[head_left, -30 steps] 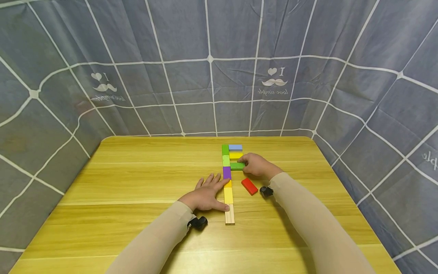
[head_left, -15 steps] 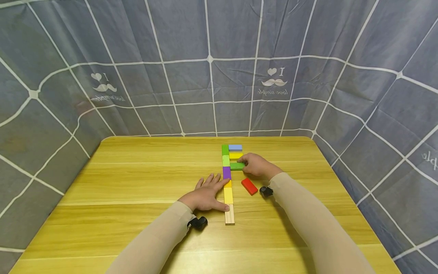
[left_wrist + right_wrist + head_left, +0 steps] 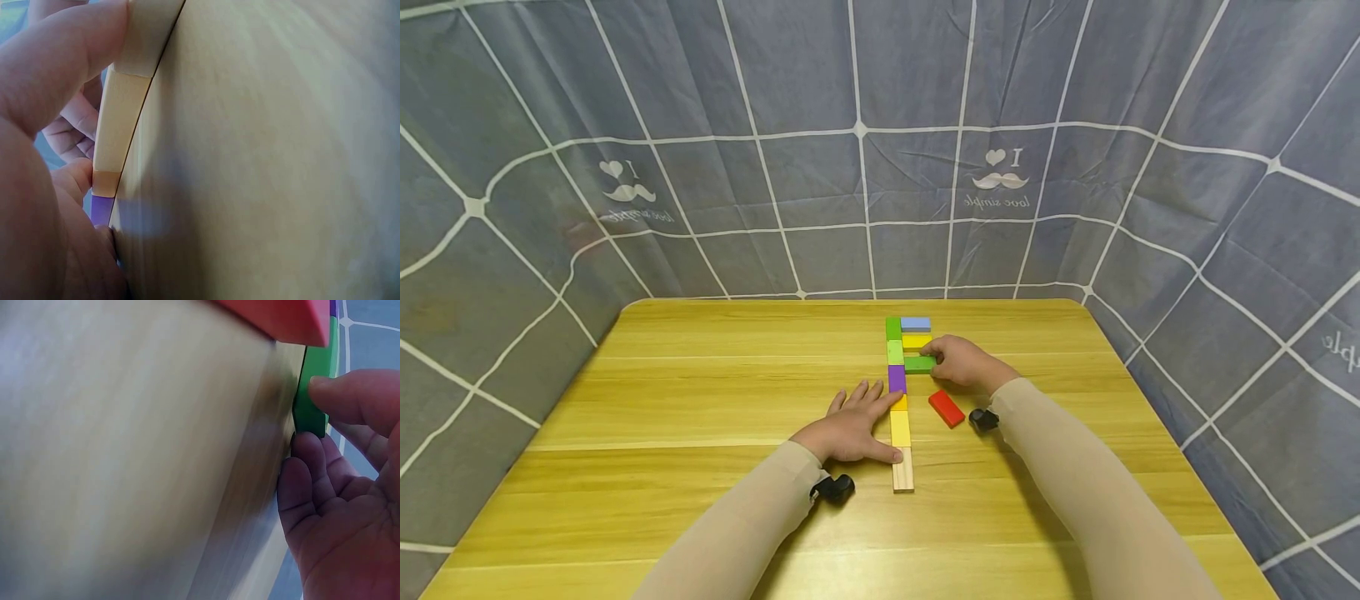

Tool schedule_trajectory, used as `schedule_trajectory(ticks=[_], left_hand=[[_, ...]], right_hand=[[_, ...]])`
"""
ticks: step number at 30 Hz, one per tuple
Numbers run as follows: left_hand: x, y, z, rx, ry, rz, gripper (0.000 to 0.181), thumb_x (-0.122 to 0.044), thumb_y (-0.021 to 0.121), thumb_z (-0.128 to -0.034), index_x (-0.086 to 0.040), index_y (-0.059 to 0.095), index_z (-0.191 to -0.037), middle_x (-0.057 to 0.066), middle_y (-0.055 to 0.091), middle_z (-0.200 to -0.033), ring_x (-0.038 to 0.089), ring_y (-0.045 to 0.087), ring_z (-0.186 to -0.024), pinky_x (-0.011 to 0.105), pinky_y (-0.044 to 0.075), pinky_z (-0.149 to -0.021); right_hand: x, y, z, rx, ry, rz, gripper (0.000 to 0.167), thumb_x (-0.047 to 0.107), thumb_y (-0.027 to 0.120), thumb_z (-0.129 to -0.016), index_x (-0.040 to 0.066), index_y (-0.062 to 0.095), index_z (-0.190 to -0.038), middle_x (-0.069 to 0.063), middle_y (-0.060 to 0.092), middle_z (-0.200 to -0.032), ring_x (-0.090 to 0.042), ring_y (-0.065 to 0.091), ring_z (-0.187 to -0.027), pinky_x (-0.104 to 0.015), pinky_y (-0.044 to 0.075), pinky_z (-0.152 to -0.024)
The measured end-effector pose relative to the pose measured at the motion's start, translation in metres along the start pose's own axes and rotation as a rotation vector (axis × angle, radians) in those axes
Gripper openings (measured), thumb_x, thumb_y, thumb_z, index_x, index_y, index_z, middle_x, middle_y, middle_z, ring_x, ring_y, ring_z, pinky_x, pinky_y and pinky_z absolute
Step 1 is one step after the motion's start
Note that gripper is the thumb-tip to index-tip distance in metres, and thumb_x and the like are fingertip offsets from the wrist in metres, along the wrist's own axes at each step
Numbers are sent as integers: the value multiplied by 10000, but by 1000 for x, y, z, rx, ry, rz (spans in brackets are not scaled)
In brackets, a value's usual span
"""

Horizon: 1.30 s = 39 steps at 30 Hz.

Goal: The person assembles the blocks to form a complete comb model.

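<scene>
Colored wooden blocks form a straight row on the table: a dark green block (image 3: 893,327), a light green block (image 3: 895,352), a purple block (image 3: 897,378), an orange block (image 3: 900,403), a yellow block (image 3: 900,428) and a plain wood block (image 3: 903,477). My left hand (image 3: 848,423) lies spread beside it, index fingertip on the orange block, thumb on the plain one. With thumb and fingers my right hand (image 3: 967,364) pinches the outer end of a green block (image 3: 919,365) that lies crosswise against the row's right side. Farther back, a yellow block (image 3: 916,342) and a blue block (image 3: 915,323) also lie crosswise.
A loose red block (image 3: 947,409) lies at an angle between the row and my right wrist. The wooden table (image 3: 700,375) is bounded by a grey checked curtain (image 3: 820,183) at the back and sides.
</scene>
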<state>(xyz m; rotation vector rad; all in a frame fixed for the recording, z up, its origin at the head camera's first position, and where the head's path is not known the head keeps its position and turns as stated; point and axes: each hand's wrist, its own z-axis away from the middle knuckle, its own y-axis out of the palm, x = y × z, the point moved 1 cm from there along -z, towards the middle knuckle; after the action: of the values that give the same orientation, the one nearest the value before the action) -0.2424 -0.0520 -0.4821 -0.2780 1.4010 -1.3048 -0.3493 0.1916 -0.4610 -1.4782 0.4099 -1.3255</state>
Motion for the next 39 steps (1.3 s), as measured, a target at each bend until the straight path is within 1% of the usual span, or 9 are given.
schedule_trajectory(ticks=[6,11,14,20,24,27,32,34,39], left_hand=[[-1,1,0,8,6,-7,1042,-619,764,-865,-318,214,-1698,92,44,-1792,346,-42,-1660,626,-51,-1304],[-2,2,0,3,6,-10,1033,-627,764,-861,-335,225,-1693,80,51,-1792,341,-29,-1661,627,-37,-1305],[-1,2,-1,0,5,-6,1032,-638,761,-857,-346,228,-1691,70,48,-1792,335,-31,-1661,626,-37,-1305],[0,2,-2,3,6,-12,1038,-652,755,-858,-355,214,-1693,66,40,-1792,329,-40,-1661,624,-43,-1305],[1,1,-2,5,8,-9,1044,-654,756,-856,-347,214,-1694,73,36,-1792,335,-46,-1660,625,-51,-1304],[2,2,-3,9,9,-10,1050,-640,757,-859,-332,206,-1698,78,22,-1792,337,-56,-1659,622,-65,-1303],[5,4,-5,18,4,-10,1061,-624,754,-863,-330,176,-1703,69,-13,-1791,326,-81,-1657,612,-88,-1302],[4,4,-4,13,6,-7,1057,-630,757,-862,-329,189,-1701,77,4,-1792,334,-66,-1658,617,-77,-1302],[2,2,-2,6,7,-6,1046,-658,755,-856,-348,212,-1694,74,33,-1792,335,-43,-1660,614,-62,-1306]], right_hand=[[-4,0,3,-10,0,-23,474,46,658,-949,25,647,-1422,-144,703,-1260,-269,616,-1090,-475,525,-1072],[-11,1,7,-24,21,-48,467,80,659,-963,40,640,-1428,-163,693,-1322,-322,637,-1223,-507,501,-1131],[-13,0,12,-32,20,-67,467,97,660,-970,34,634,-1432,-184,686,-1342,-348,634,-1262,-519,498,-1133],[-16,-4,25,-32,15,-92,468,137,707,-978,10,632,-1423,-205,685,-1324,-337,641,-1229,-508,527,-1086],[-22,-4,32,-34,-21,-56,453,179,721,-997,-13,641,-1399,-199,700,-1286,-329,658,-1197,-518,528,-1076],[-25,-3,39,-31,-35,-38,461,210,722,-1002,-10,644,-1399,-181,707,-1272,-321,664,-1190,-519,529,-1069],[-25,-1,54,-12,-21,-66,489,259,733,-1001,6,640,-1409,-147,710,-1267,-307,664,-1190,-511,528,-1070],[-23,0,59,-3,-19,-86,507,270,746,-993,4,637,-1411,-140,708,-1262,-302,663,-1185,-511,526,-1072],[-20,5,67,4,-22,-97,534,273,791,-956,2,645,-1393,-115,707,-1215,-256,654,-1121,-487,532,-1054]])
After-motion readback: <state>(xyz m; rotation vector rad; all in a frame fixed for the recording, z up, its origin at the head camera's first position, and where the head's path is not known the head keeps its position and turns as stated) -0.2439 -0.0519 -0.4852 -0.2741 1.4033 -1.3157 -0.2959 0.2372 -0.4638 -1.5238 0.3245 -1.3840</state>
